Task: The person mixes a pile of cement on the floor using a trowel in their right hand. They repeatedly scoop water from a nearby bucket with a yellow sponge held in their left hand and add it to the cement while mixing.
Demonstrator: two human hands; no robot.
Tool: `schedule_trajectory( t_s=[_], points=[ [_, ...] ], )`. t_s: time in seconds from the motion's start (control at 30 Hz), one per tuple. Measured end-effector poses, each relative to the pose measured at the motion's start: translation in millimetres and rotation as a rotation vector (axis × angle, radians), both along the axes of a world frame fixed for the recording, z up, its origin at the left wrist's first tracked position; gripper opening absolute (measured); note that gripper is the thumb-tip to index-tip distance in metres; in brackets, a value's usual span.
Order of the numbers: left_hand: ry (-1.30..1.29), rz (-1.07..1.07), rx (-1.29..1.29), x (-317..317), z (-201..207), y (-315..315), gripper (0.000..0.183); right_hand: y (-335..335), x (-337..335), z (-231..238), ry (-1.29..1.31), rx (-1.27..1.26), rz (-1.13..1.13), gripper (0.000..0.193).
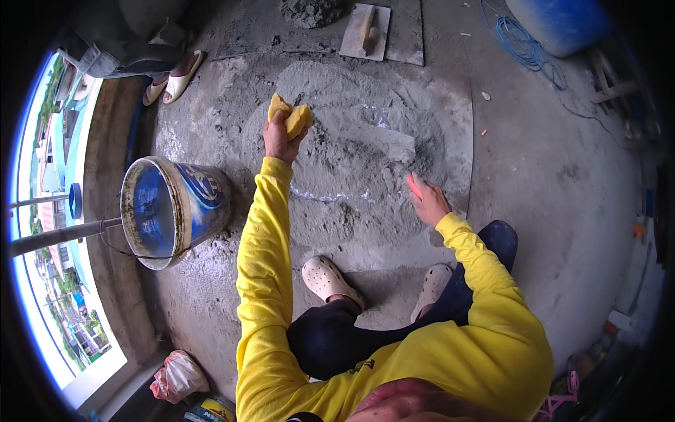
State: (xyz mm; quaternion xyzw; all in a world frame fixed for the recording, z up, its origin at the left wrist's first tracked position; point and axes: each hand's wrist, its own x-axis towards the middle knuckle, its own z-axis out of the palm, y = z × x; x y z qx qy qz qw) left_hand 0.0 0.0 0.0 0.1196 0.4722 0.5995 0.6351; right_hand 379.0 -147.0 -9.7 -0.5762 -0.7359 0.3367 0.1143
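My left hand (280, 143) is closed around a yellow sponge (300, 119), which bulges out above the fingers. Beneath it spreads a wide, low heap of wet grey mortar (337, 162), its surface rough and lumpy. My right hand (431, 205) grips a trowel by its red handle (414, 187). The trowel's blade (395, 145), smeared with grey, points up and left over the mortar. Thin whitish streaks of wet show in the mix. Both arms reach forward in yellow sleeves.
To the left stands a blue bucket (184, 228) of cloudy water. A flat float (365, 32) lies on a board at the far side, beside a mortar lump (312, 10). Another person's sandalled feet (180, 82) stand far left. A blue drum (562, 24) and coiled hose (517, 43) sit far right.
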Motion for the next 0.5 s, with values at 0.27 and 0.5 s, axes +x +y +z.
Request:
schedule_trajectory(
  t_s=[0.27,0.5],
  points=[
    [0.338,-0.087,-0.097,58,14,20,0.042,-18,23,27,0.118,0.028,-0.311,0.053],
    [0.401,-0.033,-0.066,101,11,38,0.034,-5,20,33,0.142,-0.075,-0.302,0.049]
  ],
)
